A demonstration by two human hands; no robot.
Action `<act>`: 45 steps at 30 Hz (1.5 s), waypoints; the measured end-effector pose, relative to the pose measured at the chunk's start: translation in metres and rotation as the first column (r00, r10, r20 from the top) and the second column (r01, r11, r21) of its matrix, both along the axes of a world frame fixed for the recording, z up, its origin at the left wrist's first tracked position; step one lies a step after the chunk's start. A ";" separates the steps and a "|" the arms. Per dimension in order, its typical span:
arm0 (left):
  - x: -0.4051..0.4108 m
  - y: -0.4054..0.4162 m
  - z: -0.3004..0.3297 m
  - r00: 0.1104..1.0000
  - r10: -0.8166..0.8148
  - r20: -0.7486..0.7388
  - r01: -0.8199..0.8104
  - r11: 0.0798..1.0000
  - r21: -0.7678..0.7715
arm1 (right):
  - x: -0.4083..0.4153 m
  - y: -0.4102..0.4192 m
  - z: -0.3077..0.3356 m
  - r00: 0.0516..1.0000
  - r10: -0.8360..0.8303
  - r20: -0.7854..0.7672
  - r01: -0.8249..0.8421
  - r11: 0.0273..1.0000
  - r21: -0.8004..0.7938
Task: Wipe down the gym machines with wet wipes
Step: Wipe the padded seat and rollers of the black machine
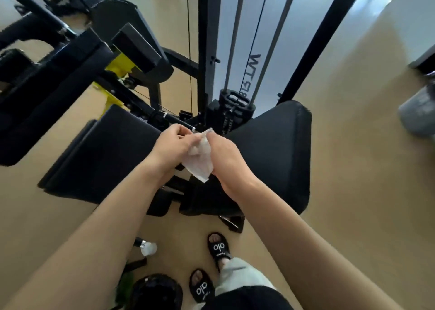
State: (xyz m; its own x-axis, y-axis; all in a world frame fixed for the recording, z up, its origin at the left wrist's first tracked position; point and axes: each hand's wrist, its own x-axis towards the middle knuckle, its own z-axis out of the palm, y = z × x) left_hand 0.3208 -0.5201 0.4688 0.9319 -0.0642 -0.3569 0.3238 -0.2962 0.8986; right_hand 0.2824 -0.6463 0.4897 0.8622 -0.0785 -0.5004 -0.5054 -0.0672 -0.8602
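A white wet wipe (pixel 199 160) hangs between both hands, above the gap between two black pads of a gym machine. My left hand (pixel 173 144) pinches the wipe's upper left part with curled fingers. The wipe's right side is held by my right hand (pixel 224 155), fingers curled round it. Below the hands lie the left black pad (pixel 101 154) and the right black pad (pixel 277 149). Behind them stands the weight stack (pixel 235 104) with its guide rods and cable.
Black frame bars with yellow parts (pixel 120 67) fill the upper left. A crumpled white wipe (pixel 148 249) lies on the tan floor near my feet in black slippers (pixel 219 247). A black round object (pixel 156 291) sits at the bottom. A grey object (pixel 417 111) stands right.
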 end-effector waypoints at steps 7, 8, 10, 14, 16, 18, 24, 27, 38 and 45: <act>-0.005 -0.079 0.018 0.990 -0.092 -0.105 0.059 0.956 -0.286 | -0.035 -0.087 0.046 0.939 0.125 0.321 0.012 0.919 -0.394; -0.005 -0.089 0.017 0.992 -0.075 -0.106 0.041 0.954 -0.296 | -0.036 -0.101 0.047 0.919 0.104 0.382 0.091 0.884 -0.458; -0.006 -0.110 0.012 0.997 -0.054 -0.052 0.042 0.976 -0.215 | -0.033 -0.133 0.042 0.871 0.019 0.490 0.285 0.794 -0.538; -0.024 -0.152 0.007 0.971 -0.079 0.226 0.040 0.985 0.170 | -0.019 -0.181 0.004 0.904 -0.089 0.418 0.337 0.750 -0.569; -0.041 -0.170 0.003 0.920 -0.152 0.361 0.052 0.961 0.271 | -0.016 -0.182 -0.019 0.947 -0.083 0.310 0.241 0.820 -0.519; -0.058 -0.180 -0.003 0.870 -0.209 0.447 0.064 0.946 0.318 | -0.016 -0.176 -0.036 0.955 -0.089 0.284 0.212 0.873 -0.439; -0.098 -0.173 -0.014 0.890 -0.066 0.452 -0.028 0.980 0.198 | -0.017 -0.177 -0.049 0.936 -0.128 0.328 0.255 0.890 -0.379; -0.111 -0.173 -0.014 0.892 -0.078 0.446 -0.013 0.980 0.199 | -0.016 -0.176 -0.052 0.940 -0.107 0.324 0.239 0.885 -0.400; -0.059 -0.200 -0.015 0.971 -0.151 0.183 0.124 0.981 0.152 | 0.014 -0.194 -0.034 0.978 0.042 0.204 0.068 0.861 -0.504; -0.138 -0.183 -0.006 0.966 -0.088 0.241 0.060 0.991 0.121 | 0.066 -0.200 -0.033 0.983 -0.010 0.181 0.112 0.819 -0.563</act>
